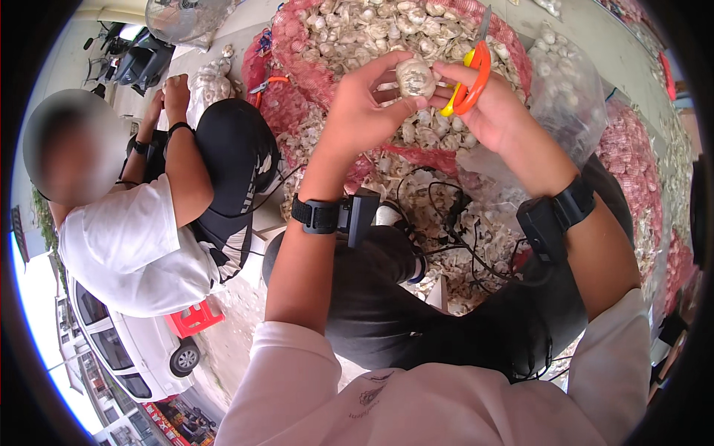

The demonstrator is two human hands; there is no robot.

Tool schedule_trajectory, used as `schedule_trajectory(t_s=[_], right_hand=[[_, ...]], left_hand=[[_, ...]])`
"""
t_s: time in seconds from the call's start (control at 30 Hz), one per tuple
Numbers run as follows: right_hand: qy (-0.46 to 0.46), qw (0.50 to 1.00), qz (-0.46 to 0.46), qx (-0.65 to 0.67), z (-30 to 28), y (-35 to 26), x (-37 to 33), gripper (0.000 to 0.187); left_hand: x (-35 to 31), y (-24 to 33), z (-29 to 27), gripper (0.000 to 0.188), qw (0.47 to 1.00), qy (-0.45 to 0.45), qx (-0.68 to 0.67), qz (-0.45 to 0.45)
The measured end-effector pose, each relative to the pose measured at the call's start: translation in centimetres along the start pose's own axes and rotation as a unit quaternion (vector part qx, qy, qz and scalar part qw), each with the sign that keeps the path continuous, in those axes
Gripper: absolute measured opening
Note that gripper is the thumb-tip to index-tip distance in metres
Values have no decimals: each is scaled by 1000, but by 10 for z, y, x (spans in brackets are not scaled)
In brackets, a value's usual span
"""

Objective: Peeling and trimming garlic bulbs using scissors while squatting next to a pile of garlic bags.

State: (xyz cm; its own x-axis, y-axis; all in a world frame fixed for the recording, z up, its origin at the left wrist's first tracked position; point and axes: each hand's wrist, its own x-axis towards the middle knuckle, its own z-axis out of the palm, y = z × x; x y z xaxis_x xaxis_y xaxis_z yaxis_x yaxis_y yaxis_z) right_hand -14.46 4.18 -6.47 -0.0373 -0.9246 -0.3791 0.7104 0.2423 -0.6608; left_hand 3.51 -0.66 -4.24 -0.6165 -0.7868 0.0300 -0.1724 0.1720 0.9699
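A whole garlic bulb (415, 78) with pale papery skin is pinched in the fingers of my left hand (357, 108). Around the handles of a pair of scissors (484, 65), orange and yellow, my right hand (494, 111) is closed. The blades point up and away from me. The right fingertips also reach the bulb's right side. Both hands are raised over an opened red mesh sack (291, 56) heaped with loose garlic bulbs (357, 33). Part of the right hand's grip is hidden behind the handles.
Another orange-handled tool (269, 84) lies on the sack's left edge. A clear plastic bag (554, 89) of garlic stands at the right, near a full red mesh sack (628, 152). Peelings and black cables (476, 253) lie between my legs. A co-worker (126, 245) sits at the left.
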Motion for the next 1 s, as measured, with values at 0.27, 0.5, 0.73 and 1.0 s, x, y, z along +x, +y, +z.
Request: schedule_trajectory(t_s=[0.27, 0.5, 0.73, 1.0], right_hand=[[17, 1000, 10, -16, 6, 2, -7, 46], [-48, 932, 0, -359, 16, 5, -27, 64], [-148, 883, 6, -446, 9, 10, -28, 59], [-162, 879, 57, -444, 17, -2, -40, 67]], left_hand=[[0, -9, -4, 49, 999, -6, -33, -5], [-2, -14, -17, 51, 989, 138, -59, -7], [-3, -18, -14, 53, 994, 103, 29, 34], [-8, -17, -7, 54, 995, 98, 25, 21]])
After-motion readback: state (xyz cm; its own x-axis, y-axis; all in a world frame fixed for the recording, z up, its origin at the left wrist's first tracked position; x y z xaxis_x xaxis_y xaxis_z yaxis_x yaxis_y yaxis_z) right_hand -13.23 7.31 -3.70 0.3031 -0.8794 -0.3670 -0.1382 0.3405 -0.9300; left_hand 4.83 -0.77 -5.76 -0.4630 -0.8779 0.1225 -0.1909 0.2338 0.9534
